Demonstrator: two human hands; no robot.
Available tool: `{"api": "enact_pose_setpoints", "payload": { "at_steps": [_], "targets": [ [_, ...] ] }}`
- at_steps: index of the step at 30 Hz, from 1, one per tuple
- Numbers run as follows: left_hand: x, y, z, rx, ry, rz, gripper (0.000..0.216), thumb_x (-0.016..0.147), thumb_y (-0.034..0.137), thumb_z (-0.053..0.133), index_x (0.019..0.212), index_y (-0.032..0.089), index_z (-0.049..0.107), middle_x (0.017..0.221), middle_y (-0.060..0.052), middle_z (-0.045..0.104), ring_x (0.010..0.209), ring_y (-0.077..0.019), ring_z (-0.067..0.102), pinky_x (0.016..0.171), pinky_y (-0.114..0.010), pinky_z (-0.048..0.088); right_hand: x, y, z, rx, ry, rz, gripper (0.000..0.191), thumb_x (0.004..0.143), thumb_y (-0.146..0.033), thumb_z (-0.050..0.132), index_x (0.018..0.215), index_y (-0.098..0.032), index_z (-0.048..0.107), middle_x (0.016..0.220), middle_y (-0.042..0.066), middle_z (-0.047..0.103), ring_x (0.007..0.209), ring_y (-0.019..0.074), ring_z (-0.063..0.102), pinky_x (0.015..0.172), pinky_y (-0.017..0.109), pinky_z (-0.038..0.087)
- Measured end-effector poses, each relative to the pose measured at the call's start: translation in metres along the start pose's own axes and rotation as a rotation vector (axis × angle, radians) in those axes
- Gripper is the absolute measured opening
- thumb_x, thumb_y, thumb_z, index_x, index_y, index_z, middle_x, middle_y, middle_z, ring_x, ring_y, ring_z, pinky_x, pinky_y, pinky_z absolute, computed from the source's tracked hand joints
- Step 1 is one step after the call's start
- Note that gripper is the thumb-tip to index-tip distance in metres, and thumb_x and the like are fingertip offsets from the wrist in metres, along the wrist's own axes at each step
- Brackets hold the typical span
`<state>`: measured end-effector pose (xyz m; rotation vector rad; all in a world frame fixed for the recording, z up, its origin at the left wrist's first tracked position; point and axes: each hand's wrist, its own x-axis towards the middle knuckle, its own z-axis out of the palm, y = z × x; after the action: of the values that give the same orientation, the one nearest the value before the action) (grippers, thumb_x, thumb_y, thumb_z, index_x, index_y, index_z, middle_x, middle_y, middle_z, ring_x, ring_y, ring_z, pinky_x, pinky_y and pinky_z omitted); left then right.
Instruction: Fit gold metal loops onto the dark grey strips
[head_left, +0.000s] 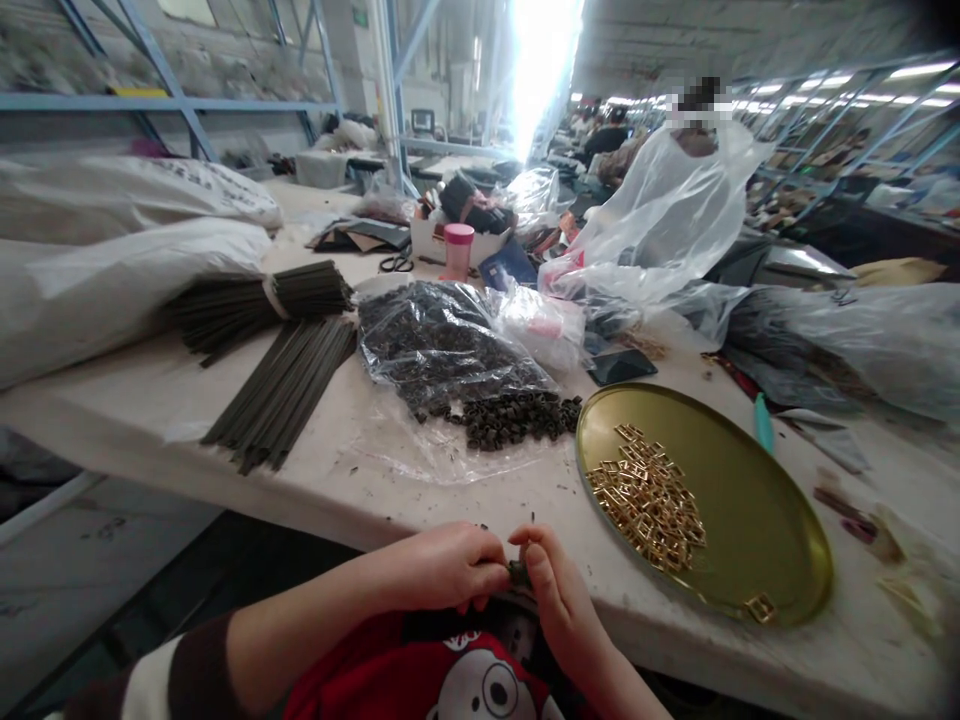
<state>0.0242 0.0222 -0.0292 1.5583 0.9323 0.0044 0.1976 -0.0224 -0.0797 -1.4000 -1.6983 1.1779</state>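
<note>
My left hand (442,566) and my right hand (553,585) meet at the near table edge, fingertips pinched together on a small dark part (517,573). Just beyond them a pile of small dark rings (514,418) spills from an open clear plastic bag (442,345). To the right lies a round gold tray (750,500) with several gold square buckles (649,495) heaped on its left side and one buckle (759,607) near its front rim.
Bundles of thin dark rods (281,390) lie at the left, beside large white sacks (112,270). A pink cup (457,250), boxes and clear plastic bags (660,220) crowd the back. A person sits behind the bags at the far right.
</note>
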Motion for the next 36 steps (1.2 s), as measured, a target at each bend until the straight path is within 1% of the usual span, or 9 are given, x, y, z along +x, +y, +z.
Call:
{"api": "enact_pose_setpoints", "payload": {
  "at_steps": [4,8,13,16,21,25,29,32,36],
  "targets": [
    [0.002,0.002,0.008,0.112,0.062,0.04,0.024,0.075,0.024,0.04,0.057,0.017,0.054,0.052,0.002,0.054,0.05,-0.0115,0.048,0.047,-0.02,0.031,-0.004,0.002,0.003,0.011,-0.001,0.033,0.033,0.092,-0.04,0.021,0.093,-0.02,0.047,0.06,-0.002,0.051,0.055,0.0145,0.051,0.051,0.025,0.039],
    [0.008,-0.004,0.017,0.142,0.138,0.052,0.024,0.075,0.026,0.041,0.07,0.016,0.062,0.066,-0.001,0.062,0.059,-0.0144,0.051,0.052,-0.02,0.034,-0.009,0.003,0.003,-0.066,-0.008,-0.026,0.029,0.092,-0.034,0.023,0.097,-0.02,0.048,0.071,0.001,0.059,0.063,0.0151,0.057,0.056,0.025,0.043],
    [0.001,-0.005,0.012,0.087,0.109,-0.025,0.023,0.07,0.025,0.043,0.074,0.015,0.064,0.061,0.002,0.055,0.06,-0.0128,0.048,0.051,-0.019,0.032,-0.007,-0.004,-0.01,-0.39,-0.104,-0.327,0.02,0.086,-0.03,0.045,0.102,-0.022,0.053,0.085,0.004,0.063,0.075,0.0176,0.059,0.065,0.028,0.047],
    [-0.007,-0.003,0.01,0.065,0.11,-0.11,0.023,0.068,0.025,0.046,0.073,0.015,0.065,0.053,0.005,0.045,0.054,-0.0109,0.043,0.045,-0.019,0.028,-0.004,-0.008,-0.015,-0.59,-0.139,-0.509,0.019,0.087,-0.028,0.044,0.101,-0.021,0.054,0.08,0.005,0.064,0.071,0.0181,0.06,0.062,0.029,0.048],
    [-0.006,-0.006,0.012,0.043,0.16,-0.134,0.023,0.067,0.027,0.05,0.079,0.017,0.068,0.053,0.005,0.045,0.054,-0.0101,0.045,0.044,-0.017,0.03,0.003,-0.002,-0.013,-0.789,-0.053,-0.747,0.02,0.09,-0.03,0.036,0.09,-0.02,0.053,0.071,0.004,0.065,0.06,0.0172,0.061,0.057,0.029,0.047],
    [0.011,-0.013,0.007,0.286,0.291,-0.024,0.023,0.075,0.031,0.049,0.083,0.021,0.068,0.058,0.002,0.056,0.06,-0.0133,0.051,0.047,-0.019,0.032,0.019,0.021,-0.021,-0.871,0.039,-0.78,0.027,0.091,-0.035,0.031,0.092,-0.018,0.052,0.074,0.006,0.066,0.064,0.0167,0.064,0.058,0.027,0.049],
    [0.016,-0.032,-0.025,0.632,0.608,0.14,0.029,0.083,0.043,0.047,0.091,0.023,0.065,0.086,-0.002,0.064,0.078,-0.0153,0.057,0.066,-0.021,0.042,0.041,0.053,-0.037,-0.971,0.147,-0.709,0.036,0.091,-0.041,0.028,0.094,-0.016,0.053,0.083,0.01,0.067,0.072,0.0193,0.066,0.065,0.031,0.051],
    [-0.002,-0.06,-0.073,0.757,0.853,-0.121,0.028,0.088,0.041,0.041,0.095,0.024,0.062,0.094,-0.001,0.061,0.088,-0.0136,0.057,0.079,-0.021,0.041,0.05,0.069,-0.043,-1.033,0.193,-0.659,0.04,0.089,-0.045,0.029,0.098,-0.014,0.053,0.091,0.012,0.066,0.08,0.0219,0.065,0.069,0.034,0.052],
    [-0.029,-0.11,-0.142,0.785,1.012,-0.497,0.025,0.091,0.024,0.038,0.094,0.01,0.059,0.094,-0.011,0.059,0.086,-0.0194,0.057,0.075,-0.033,0.046,0.051,0.085,-0.043,-1.069,0.231,-0.626,0.043,0.086,-0.046,0.032,0.104,-0.013,0.052,0.095,0.012,0.066,0.084,0.0229,0.065,0.071,0.035,0.052]
  ]
}}
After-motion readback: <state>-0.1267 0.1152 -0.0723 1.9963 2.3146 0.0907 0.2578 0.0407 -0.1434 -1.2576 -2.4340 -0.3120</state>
